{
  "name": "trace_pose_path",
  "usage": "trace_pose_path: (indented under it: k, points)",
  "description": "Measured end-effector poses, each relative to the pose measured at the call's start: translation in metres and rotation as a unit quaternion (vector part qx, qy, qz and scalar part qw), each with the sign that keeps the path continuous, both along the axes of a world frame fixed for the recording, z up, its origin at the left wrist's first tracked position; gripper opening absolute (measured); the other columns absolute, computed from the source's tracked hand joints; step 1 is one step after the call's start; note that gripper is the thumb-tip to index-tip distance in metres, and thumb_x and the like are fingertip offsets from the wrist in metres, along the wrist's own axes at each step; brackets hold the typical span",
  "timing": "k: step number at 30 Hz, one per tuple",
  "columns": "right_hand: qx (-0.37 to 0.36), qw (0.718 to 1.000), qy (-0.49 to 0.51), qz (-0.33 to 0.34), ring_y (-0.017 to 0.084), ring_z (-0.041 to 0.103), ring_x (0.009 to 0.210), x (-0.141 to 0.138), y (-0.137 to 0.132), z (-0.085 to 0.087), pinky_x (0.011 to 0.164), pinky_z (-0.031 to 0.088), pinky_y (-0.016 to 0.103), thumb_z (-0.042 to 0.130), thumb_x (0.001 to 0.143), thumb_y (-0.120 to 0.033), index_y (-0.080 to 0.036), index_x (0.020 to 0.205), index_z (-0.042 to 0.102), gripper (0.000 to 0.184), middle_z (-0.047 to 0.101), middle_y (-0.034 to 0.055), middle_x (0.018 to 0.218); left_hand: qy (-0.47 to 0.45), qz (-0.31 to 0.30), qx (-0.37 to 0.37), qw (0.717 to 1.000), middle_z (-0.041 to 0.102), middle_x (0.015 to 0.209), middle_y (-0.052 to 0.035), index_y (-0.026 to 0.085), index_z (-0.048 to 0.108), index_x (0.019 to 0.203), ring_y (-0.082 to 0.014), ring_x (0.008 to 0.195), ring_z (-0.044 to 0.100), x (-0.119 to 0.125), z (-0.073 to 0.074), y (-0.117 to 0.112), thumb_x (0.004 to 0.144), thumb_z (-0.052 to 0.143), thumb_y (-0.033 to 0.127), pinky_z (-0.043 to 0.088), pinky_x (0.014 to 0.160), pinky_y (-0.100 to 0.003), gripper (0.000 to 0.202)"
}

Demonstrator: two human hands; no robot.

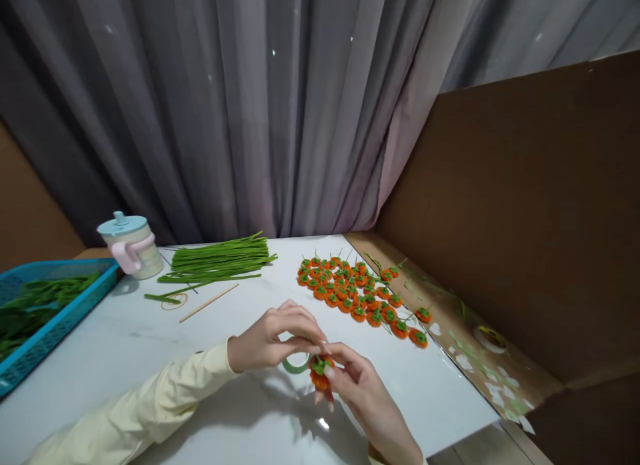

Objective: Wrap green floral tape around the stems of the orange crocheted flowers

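Note:
My right hand [364,390] pinches a small fuzzy orange persimmon [321,381] with a green leafy cap, raised above the white tabletop. My left hand [283,335] is closed at the persimmon's top, its fingertips meeting those of the right. A roll of green tape [295,369] hangs at the left fingers, partly hidden by them. Whatever lies exactly between the touching fingertips is too small to make out. Beyond my hands, many similar orange persimmons [345,305] with thin stems lie grouped on the white tabletop [240,418].
Green pipe cleaners [220,259] lie piled at the back, near a wooden stick [207,303] and rubber bands [173,303]. At left stand a lidded mug [137,255] and a blue basket [75,309] of green pieces. Another tape roll [491,339] and paper scraps [495,391] lie right.

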State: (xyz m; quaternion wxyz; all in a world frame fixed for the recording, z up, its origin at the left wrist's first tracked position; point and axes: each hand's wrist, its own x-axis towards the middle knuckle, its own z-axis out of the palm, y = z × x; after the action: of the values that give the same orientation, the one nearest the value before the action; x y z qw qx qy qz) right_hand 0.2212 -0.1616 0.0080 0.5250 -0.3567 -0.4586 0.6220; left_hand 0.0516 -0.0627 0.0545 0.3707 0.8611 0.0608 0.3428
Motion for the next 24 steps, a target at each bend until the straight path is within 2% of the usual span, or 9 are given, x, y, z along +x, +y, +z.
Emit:
trace_pose_path:
  k: [1, 3, 9, 13, 16, 21, 24]
  points:
    - [0.0, 1.0, -0.004, -0.005, 0.01, 0.061, 0.061, 0.002, -0.001, 0.0, 0.054, 0.043, 0.019, 0.066, 0.081, -0.041, -0.015, 0.098, 0.059, 0.032, 0.062, 0.0025, 0.075, -0.002, 0.015, 0.081, 0.997, 0.068, 0.08, -0.0061, 0.015, 0.066, 0.09, -0.0172, 0.082, 0.063, -0.002, 0.0, 0.001, 0.091, 0.054, 0.022, 0.041, 0.078, -0.032, 0.014]
    - [0.001, 1.0, -0.018, -0.002, 0.011, 0.062, 0.06, 0.005, -0.002, -0.001, 0.054, 0.043, 0.02, 0.067, 0.079, -0.041, -0.015, 0.097, 0.059, 0.032, 0.062, 0.0017, 0.071, 0.001, 0.042, 0.187, 0.982, 0.068, 0.076, -0.0056, 0.015, 0.065, 0.088, -0.016, 0.079, 0.062, -0.005, -0.002, 0.001, 0.094, 0.049, 0.02, 0.038, 0.075, -0.031, 0.018]
    - [0.023, 0.997, -0.079, 0.005, 0.011, 0.061, 0.065, 0.005, -0.008, -0.005, 0.062, 0.047, 0.022, 0.071, 0.076, -0.035, -0.017, 0.096, 0.06, 0.03, 0.063, 0.0013, 0.076, 0.048, 0.112, 0.324, 0.938, 0.067, 0.068, -0.0037, 0.014, 0.058, 0.083, -0.0135, 0.064, 0.059, -0.015, -0.01, -0.012, 0.097, 0.042, 0.025, 0.037, 0.065, -0.028, 0.024]
    - [0.082, 0.987, -0.139, 0.013, 0.011, 0.061, 0.069, -0.001, -0.01, -0.005, 0.069, 0.049, 0.023, 0.068, 0.078, -0.032, -0.017, 0.094, 0.062, 0.024, 0.062, 0.0015, 0.082, 0.104, 0.125, 0.348, 0.923, 0.061, 0.053, 0.0021, 0.015, 0.053, 0.081, -0.01, 0.045, 0.05, -0.025, -0.011, -0.016, 0.099, 0.036, 0.024, 0.035, 0.057, -0.026, 0.026]
    - [0.123, 0.971, -0.204, -0.007, 0.012, 0.06, 0.072, -0.005, -0.01, -0.003, 0.07, 0.049, 0.024, 0.067, 0.079, -0.031, -0.017, 0.095, 0.063, 0.021, 0.063, 0.0022, 0.084, 0.129, 0.121, 0.337, 0.925, 0.055, 0.045, 0.0056, 0.016, 0.053, 0.081, -0.0089, 0.039, 0.045, -0.031, -0.011, -0.016, 0.098, 0.038, 0.022, 0.034, 0.055, -0.023, 0.024]
    - [0.228, 0.916, -0.325, -0.051, 0.015, 0.059, 0.078, -0.004, -0.015, -0.001, 0.077, 0.048, 0.027, 0.061, 0.085, -0.028, -0.018, 0.1, 0.062, 0.018, 0.064, 0.0047, 0.09, 0.177, 0.129, 0.319, 0.922, 0.05, 0.042, 0.0048, 0.017, 0.056, 0.076, -0.0097, 0.038, 0.037, -0.036, -0.015, -0.016, 0.096, 0.042, 0.031, 0.031, 0.052, -0.023, 0.028]
    - [0.283, 0.882, -0.371, -0.07, 0.017, 0.061, 0.088, 0.0, -0.017, -0.008, 0.083, 0.049, 0.028, 0.056, 0.088, -0.025, -0.019, 0.104, 0.06, 0.018, 0.065, 0.0075, 0.099, 0.177, 0.125, 0.279, 0.935, 0.048, 0.042, 0.0041, 0.018, 0.057, 0.074, -0.0102, 0.038, 0.036, -0.034, -0.027, -0.019, 0.096, 0.04, 0.032, 0.029, 0.052, -0.024, 0.031]
